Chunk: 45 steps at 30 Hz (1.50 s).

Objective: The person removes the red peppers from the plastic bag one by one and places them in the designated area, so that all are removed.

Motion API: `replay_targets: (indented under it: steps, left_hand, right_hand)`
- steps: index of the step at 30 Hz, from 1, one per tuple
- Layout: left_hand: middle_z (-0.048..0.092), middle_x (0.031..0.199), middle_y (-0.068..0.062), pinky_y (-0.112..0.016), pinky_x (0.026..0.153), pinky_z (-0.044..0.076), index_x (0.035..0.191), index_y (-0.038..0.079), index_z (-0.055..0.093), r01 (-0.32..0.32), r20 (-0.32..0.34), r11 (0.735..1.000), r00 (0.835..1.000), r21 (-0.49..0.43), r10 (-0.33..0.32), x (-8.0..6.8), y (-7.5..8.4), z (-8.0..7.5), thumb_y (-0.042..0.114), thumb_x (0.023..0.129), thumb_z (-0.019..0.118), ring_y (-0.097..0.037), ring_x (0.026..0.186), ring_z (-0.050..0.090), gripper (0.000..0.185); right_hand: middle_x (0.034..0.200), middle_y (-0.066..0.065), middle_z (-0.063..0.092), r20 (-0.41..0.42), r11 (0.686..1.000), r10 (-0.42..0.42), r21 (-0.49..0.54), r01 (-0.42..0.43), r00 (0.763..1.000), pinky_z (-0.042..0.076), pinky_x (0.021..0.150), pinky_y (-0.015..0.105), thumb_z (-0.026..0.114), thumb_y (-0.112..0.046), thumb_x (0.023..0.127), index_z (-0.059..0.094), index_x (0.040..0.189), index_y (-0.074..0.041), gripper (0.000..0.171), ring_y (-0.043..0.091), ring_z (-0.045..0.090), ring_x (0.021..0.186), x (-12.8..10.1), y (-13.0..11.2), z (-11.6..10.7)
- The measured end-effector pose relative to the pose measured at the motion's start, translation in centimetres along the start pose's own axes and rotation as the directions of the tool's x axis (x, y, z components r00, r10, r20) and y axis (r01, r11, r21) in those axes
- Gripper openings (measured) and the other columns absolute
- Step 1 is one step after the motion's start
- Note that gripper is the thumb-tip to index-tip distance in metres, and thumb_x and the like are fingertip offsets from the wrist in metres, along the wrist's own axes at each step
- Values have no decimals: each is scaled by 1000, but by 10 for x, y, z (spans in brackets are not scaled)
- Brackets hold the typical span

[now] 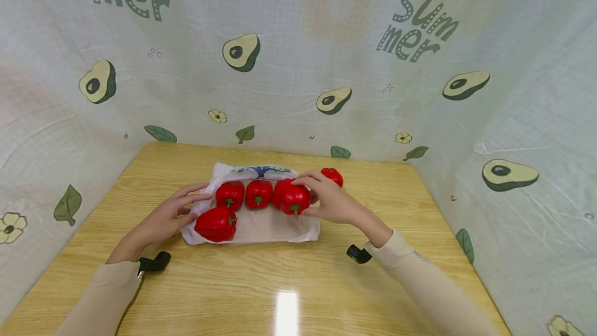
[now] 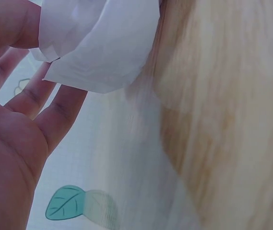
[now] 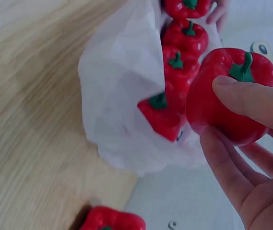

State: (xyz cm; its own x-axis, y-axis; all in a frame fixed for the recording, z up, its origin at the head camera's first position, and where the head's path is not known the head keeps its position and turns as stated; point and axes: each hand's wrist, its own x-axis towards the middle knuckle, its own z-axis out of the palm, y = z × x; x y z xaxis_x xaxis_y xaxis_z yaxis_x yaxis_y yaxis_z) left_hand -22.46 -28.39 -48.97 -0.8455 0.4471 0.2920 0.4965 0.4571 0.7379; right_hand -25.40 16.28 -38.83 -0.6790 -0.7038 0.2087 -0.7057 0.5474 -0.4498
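Fingers (image 3: 251, 103) of the right hand (image 1: 333, 202) clasp a glossy red bell pepper (image 1: 295, 198).
White plastic bag (image 1: 261, 224) lies at nine o'clock; left hand (image 1: 165, 219), fingers relaxed, touches its edge.

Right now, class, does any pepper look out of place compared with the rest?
Yes. One red pepper sits on the bare wooden table behind the right hand, off the white bag where the others lie. The right hand grips another pepper.

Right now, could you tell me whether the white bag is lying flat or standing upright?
Lying flat. The white bag lies on the wooden table, with red peppers resting on it in the head view.
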Motion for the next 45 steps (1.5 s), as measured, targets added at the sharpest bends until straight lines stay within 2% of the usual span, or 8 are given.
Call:
replay_targets:
  steps: [8,11,16,23,39,45]
  left_hand:
    - [39,166,-12,-20,93,55,147,11,63,-11,-2,1000,1000,-2,11,0,1,-1,-7,97,69,1,138,38,54]
    - [40,166,-12,-20,93,54,147,11,63,-16,-2,1000,1000,6,16,1,1,-1,-7,97,69,-3,140,39,54]
    - [40,165,-12,-20,94,53,147,12,63,-23,-1,1000,1000,21,23,1,1,-1,-7,97,69,-9,141,39,53]
    - [40,165,-12,-20,93,54,146,10,64,-25,-1,1000,1000,10,25,1,1,-1,-8,97,69,0,140,38,53]
    - [40,165,-12,-20,94,54,147,12,63,-32,-3,999,999,24,32,0,-1,0,-6,98,69,1,138,38,53]
    - [40,164,-13,-23,86,58,147,10,63,-34,-9,999,999,35,34,-1,0,0,-4,99,69,-1,132,42,50]
  right_hand:
    - [144,9,55,-62,999,54,11,-54,997,63,83,33,92,-2,81,61,142,-10,69,22,68,107,-21,21,-27]
    - [143,11,56,-82,998,64,-2,-64,995,64,82,34,93,-1,80,61,141,-10,70,25,68,108,-29,29,-35]
    - [144,14,56,-98,994,107,-9,-108,989,64,81,39,93,1,79,60,142,-8,71,27,70,99,-45,43,-47]
    - [146,17,55,-120,981,179,-49,-186,976,64,81,43,90,0,82,58,145,-6,71,29,69,98,-65,62,-60]
    - [144,22,55,-148,958,237,-127,-257,960,64,78,48,89,8,80,57,144,0,71,34,70,92,-84,112,-73]
    - [146,23,54,-124,953,265,-120,-280,956,64,81,47,87,7,82,55,146,-1,71,33,70,94,-83,127,-72]
